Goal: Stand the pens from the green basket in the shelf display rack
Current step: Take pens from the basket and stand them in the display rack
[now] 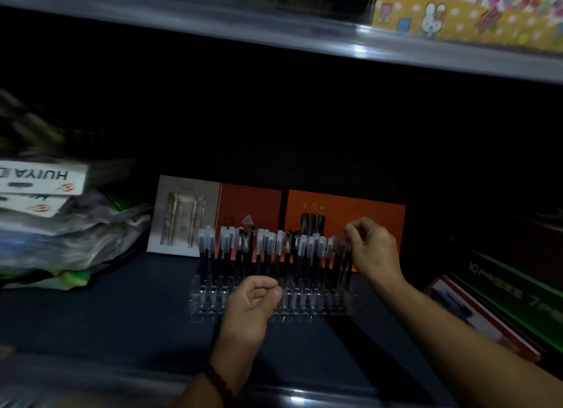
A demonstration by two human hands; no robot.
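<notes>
Left hand (254, 304) sits loosely curled & empty in front of the clear rack (274, 298), right hand (373, 249) pinching a capped pen (342, 255) upright at the rack's right end, rest of pens (262, 249) standing vertical, basket not in view tbh.

We note a clear tiered display rack (274, 298) on the dark shelf, its rear row filled with black pens (268, 249) standing upright, frosted caps uppermost.

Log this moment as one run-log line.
stage: racking pens | right hand: at pens, rack right end | left hand: curled, before rack | basket: unseen
</notes>
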